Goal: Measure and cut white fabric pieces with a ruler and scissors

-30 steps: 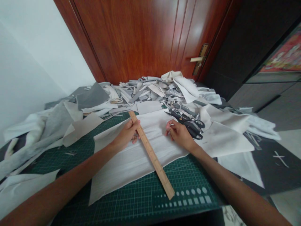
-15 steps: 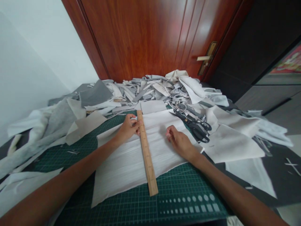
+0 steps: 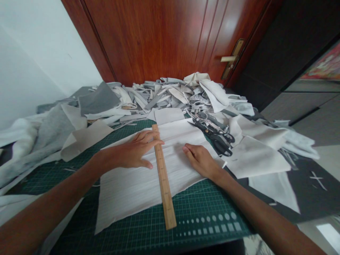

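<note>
A wooden ruler lies lengthwise across a white piece of fabric spread on a green cutting mat. My left hand rests flat on the fabric with its fingers stretched out, the fingertips touching the ruler's far end. To the right of the ruler my right hand presses palm-down on the fabric; its fingers look loosely curled, and nothing shows in them.
Black scissors lie on cloth just right of my right hand. A heap of white and grey fabric scraps fills the far side before a brown wooden door. More cloth pieces lie left and right.
The ruler has swung from slanted to nearly straight across the fabric. My left hand has gone from gripping the ruler's far end to lying flat, fingers spread. My right hand barely moved.
</note>
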`<state>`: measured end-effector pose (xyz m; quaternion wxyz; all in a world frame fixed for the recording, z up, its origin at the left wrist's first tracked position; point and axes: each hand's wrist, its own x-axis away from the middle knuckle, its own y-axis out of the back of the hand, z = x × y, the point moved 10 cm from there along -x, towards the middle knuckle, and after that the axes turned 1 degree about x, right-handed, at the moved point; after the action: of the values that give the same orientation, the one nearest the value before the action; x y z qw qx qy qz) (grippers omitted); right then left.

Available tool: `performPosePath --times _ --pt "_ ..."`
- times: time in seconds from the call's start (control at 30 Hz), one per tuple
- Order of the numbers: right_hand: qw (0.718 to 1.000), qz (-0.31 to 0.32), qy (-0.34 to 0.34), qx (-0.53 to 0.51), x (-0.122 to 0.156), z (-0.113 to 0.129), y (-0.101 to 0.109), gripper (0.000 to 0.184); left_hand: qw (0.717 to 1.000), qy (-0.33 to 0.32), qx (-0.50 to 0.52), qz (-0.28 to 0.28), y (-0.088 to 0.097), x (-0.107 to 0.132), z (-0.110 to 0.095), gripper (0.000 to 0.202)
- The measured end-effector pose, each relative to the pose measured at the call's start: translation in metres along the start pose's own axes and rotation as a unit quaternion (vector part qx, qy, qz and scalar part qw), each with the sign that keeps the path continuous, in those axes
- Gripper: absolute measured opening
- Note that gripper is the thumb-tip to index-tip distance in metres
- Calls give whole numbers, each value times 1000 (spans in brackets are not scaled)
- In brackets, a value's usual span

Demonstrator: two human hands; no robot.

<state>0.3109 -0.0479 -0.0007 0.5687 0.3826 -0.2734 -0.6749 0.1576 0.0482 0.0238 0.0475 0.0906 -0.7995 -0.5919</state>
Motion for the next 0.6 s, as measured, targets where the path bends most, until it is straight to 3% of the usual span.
performPosePath --times 0.1,0.27,0.6 --pt "999 -1 12 -35 0 4 0 39 999 -40 -16 31 -13 -1 -2 60" --pt "999 -5 17 -48 0 6 1 37 1000 -23 8 6 -19 -6 4 48" --pt "999 -1 15 -31 0 4 0 36 998 -17 2 -59 -23 0 -2 51"
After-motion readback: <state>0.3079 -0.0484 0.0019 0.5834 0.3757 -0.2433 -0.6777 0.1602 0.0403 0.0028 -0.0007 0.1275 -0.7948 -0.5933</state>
